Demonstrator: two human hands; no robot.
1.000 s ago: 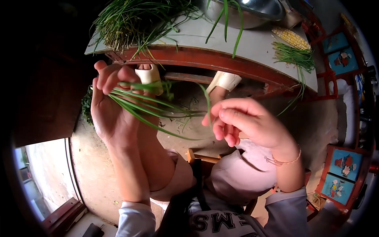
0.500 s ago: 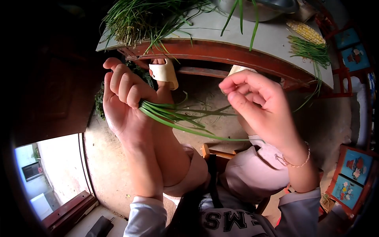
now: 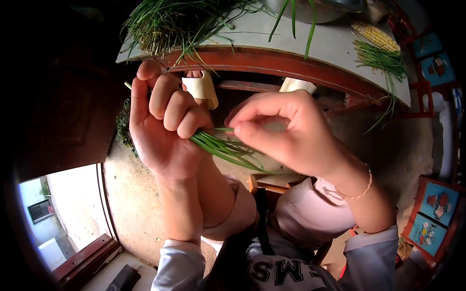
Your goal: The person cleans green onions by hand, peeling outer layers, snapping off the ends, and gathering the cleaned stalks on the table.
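Note:
My left hand (image 3: 167, 114) is closed around a small bunch of green chives (image 3: 228, 148), whose long leaves trail out to the right below the fingers. A pale stem end (image 3: 127, 85) pokes out on the far side of that hand. Just right of the bunch, my right hand (image 3: 296, 131) has thumb and forefinger pinched together at a chive leaf (image 3: 221, 129). Its other fingers are curled and partly hidden.
A large heap of chives (image 3: 165, 26) lies on the table (image 3: 262, 41) ahead. Further right are a metal bowl (image 3: 320, 12), a corn cob (image 3: 374, 36) and a smaller chive bunch (image 3: 381, 58). The table's red edge (image 3: 272, 65) runs beyond my hands.
My right hand has moved left and closed its fingertips at a leaf beside the bunch. My left hand has shifted slightly right with the chives.

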